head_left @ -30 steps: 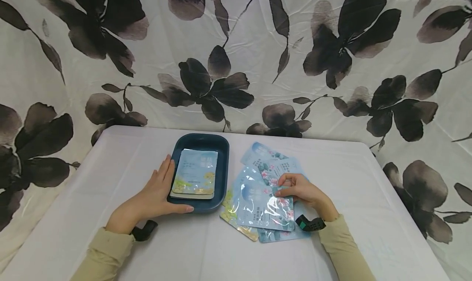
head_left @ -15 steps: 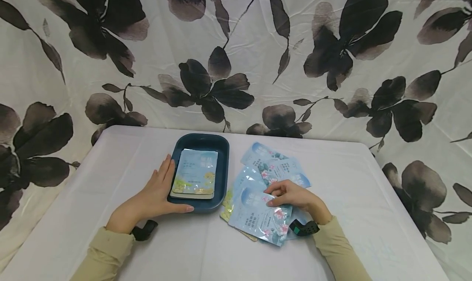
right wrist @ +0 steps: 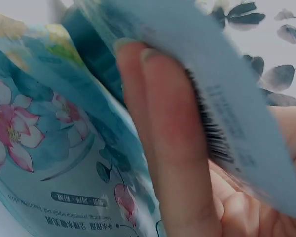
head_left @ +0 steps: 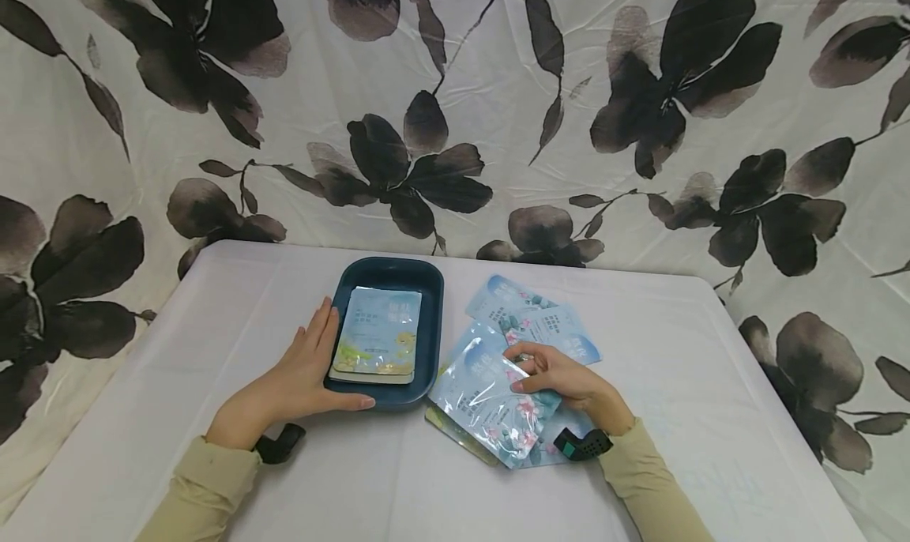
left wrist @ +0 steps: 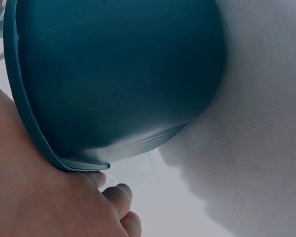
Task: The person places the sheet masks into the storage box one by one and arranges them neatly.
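Observation:
A dark blue tray [head_left: 431,329] sits left of centre on the table, with light blue and yellow sheet mask packets [head_left: 377,329] stacked in it. My left hand [head_left: 295,380] rests along the tray's left side, fingers straight, thumb at the near edge; its wrist view shows the tray's wall [left wrist: 118,74] close up. With thumb and fingers my right hand [head_left: 565,378] pinches a blue sheet mask packet [head_left: 479,400] by its right edge, tilted over other packets. The right wrist view shows the held packet's barcode side [right wrist: 237,113] behind my fingers [right wrist: 175,118].
Two blue flower-print packets [head_left: 558,333] overlap behind my right hand. Under the held packet lie a pink-flower packet [head_left: 550,447] and a yellow-green one [head_left: 455,435]. A white cloth [head_left: 341,479] covers the table; a floral curtain [head_left: 441,68] hangs behind it.
My right hand has drawn the pinched packet left, lifting and turning it askew over the pile. The left hand and the tray stay where they were.

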Demonstrator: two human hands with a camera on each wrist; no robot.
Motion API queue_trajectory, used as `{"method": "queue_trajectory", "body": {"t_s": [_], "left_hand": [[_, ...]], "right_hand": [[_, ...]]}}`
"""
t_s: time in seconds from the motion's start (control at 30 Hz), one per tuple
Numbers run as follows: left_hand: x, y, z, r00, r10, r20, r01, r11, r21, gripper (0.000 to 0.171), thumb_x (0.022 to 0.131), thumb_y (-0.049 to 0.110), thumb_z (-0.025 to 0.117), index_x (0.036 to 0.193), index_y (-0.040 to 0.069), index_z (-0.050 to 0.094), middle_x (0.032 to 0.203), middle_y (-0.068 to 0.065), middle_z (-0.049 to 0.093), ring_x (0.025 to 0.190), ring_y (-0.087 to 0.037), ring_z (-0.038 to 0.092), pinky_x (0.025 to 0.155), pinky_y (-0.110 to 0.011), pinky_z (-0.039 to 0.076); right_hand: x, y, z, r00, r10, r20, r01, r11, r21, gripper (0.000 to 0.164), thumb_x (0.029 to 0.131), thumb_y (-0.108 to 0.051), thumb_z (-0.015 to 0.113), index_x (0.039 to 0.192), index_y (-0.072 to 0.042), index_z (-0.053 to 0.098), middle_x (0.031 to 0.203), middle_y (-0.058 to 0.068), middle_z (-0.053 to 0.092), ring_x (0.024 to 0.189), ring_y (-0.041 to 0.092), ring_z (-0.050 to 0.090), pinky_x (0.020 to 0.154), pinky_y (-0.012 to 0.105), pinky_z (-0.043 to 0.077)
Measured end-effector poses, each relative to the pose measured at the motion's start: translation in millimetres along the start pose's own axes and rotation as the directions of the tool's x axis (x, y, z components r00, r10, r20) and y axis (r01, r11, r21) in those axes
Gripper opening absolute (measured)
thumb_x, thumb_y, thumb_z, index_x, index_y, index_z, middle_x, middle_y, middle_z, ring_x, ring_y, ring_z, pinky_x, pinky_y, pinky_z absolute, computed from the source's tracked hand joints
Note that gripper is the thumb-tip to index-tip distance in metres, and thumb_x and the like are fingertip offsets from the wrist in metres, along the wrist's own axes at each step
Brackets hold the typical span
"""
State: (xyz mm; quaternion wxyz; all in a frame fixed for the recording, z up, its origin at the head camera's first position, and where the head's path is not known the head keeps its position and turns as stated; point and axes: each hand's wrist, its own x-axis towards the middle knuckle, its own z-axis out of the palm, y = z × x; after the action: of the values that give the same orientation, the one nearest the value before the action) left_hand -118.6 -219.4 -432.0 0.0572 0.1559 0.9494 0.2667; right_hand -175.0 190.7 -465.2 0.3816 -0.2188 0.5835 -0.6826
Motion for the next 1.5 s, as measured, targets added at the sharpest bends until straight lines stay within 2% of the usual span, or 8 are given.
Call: {"method": "queue_trajectory", "body": {"t_s": [0.23, 0.47, 0.6, 0.8, 1.0, 1.1, 1.33, 1.5], "left_hand": [[0.6, -0.5, 0.7, 1.0, -0.002, 0.004, 0.002, 1.0, 0.001, 0.146, 0.065, 0.072, 0.079, 0.155, -0.006, -0.005, 0.162, -0.02, -0.017, 0.149, -0.041, -0.008, 0.116, -0.063, 0.002], [-0.8, 1.5, -1.3, 1.0, -0.007, 0.009, 0.008, 1.0, -0.013, 0.146, 0.065, 0.071, 0.079, 0.155, -0.007, -0.005, 0.162, -0.021, -0.018, 0.149, -0.04, -0.009, 0.116, -0.063, 0.001], [-1.3, 2.2, -1.8, 1.0, -0.01, 0.011, 0.01, 1.0, -0.018, 0.145, 0.065, 0.07, 0.079, 0.155, -0.007, -0.005, 0.162, -0.021, -0.019, 0.149, -0.04, -0.009, 0.116, -0.063, 0.001], [-1.1, 3.1, -1.7, 1.0, -0.003, 0.005, 0.003, 1.0, -0.016, 0.145, 0.066, 0.069, 0.08, 0.154, -0.008, -0.004, 0.162, -0.021, -0.018, 0.149, -0.041, -0.008, 0.116, -0.063, 0.001], [-1.3, 3.8, -1.7, 1.0, 0.0, 0.003, 0.0, 1.0, -0.008, 0.145, 0.066, 0.07, 0.079, 0.154, -0.009, -0.004, 0.162, -0.022, -0.017, 0.149, -0.042, -0.007, 0.116, -0.063, 0.002], [-1.7, 3.5, -2.2, 1.0, 0.002, 0.001, -0.002, 1.0, -0.008, 0.144, 0.066, 0.07, 0.079, 0.154, -0.009, -0.004, 0.162, -0.022, -0.017, 0.149, -0.042, -0.007, 0.116, -0.064, 0.002], [-1.6, 3.4, -2.0, 1.0, 0.001, -0.004, -0.001, 1.0, -0.011, 0.145, 0.065, 0.07, 0.08, 0.154, -0.009, -0.003, 0.162, -0.023, -0.016, 0.149, -0.043, -0.006, 0.116, -0.064, 0.002], [-0.1, 2.9, -0.9, 1.0, -0.001, -0.003, 0.001, 1.0, -0.005, 0.145, 0.065, 0.071, 0.079, 0.155, -0.008, -0.004, 0.162, -0.021, -0.016, 0.149, -0.043, -0.007, 0.116, -0.063, 0.002]], "right_hand": [[-2, -6, -2, 0.994, -0.085, -0.073, 0.082, 0.995, -0.05, 0.072, 0.091, 0.013, 0.056, 0.155, -0.005, 0.029, 0.143, 0.025, 0.048, 0.109, 0.032, 0.066, 0.078, 0.033, 0.058], [-3, -6, -2, 0.966, -0.179, -0.186, 0.156, 0.979, -0.134, 0.06, 0.092, 0.011, 0.057, 0.149, 0.005, 0.038, 0.163, 0.015, 0.016, 0.15, 0.026, 0.008, 0.099, 0.022, 0.045], [0, -6, 0, 0.962, -0.205, -0.182, 0.203, 0.979, -0.028, 0.066, 0.092, 0.017, 0.051, 0.153, 0.002, 0.03, 0.161, 0.019, 0.021, 0.141, 0.024, 0.036, 0.094, 0.026, 0.051], [2, -7, 2, 0.947, -0.272, -0.172, 0.285, 0.957, 0.053, 0.074, 0.09, 0.022, 0.047, 0.156, 0.0, 0.022, 0.166, 0.011, 0.003, 0.109, 0.006, 0.058, 0.058, 0.013, 0.045], [6, -12, 9, 0.944, -0.271, -0.189, 0.296, 0.948, 0.115, 0.079, 0.09, 0.023, 0.045, 0.159, -0.006, 0.019, 0.167, 0.006, 0.003, 0.092, 0.007, 0.057, 0.055, 0.016, 0.04], [11, -16, 13, 0.942, -0.271, -0.199, 0.295, 0.95, 0.103, 0.08, 0.09, 0.022, 0.046, 0.159, -0.007, 0.018, 0.167, 0.002, -0.001, 0.121, 0.006, 0.045, 0.06, 0.016, 0.044], [31, -30, 24, 0.937, -0.301, -0.175, 0.318, 0.945, 0.074, 0.078, 0.092, 0.017, 0.047, 0.159, -0.012, 0.02, 0.166, 0.0, -0.006, 0.052, 0.01, 0.032, 0.052, 0.018, 0.035], [57, -42, 40, 0.95, -0.263, -0.17, 0.28, 0.956, 0.085, 0.078, 0.092, 0.017, 0.047, 0.159, -0.013, 0.023, 0.166, -0.003, -0.002, 0.071, 0.007, 0.045, 0.057, 0.019, 0.038]]}}
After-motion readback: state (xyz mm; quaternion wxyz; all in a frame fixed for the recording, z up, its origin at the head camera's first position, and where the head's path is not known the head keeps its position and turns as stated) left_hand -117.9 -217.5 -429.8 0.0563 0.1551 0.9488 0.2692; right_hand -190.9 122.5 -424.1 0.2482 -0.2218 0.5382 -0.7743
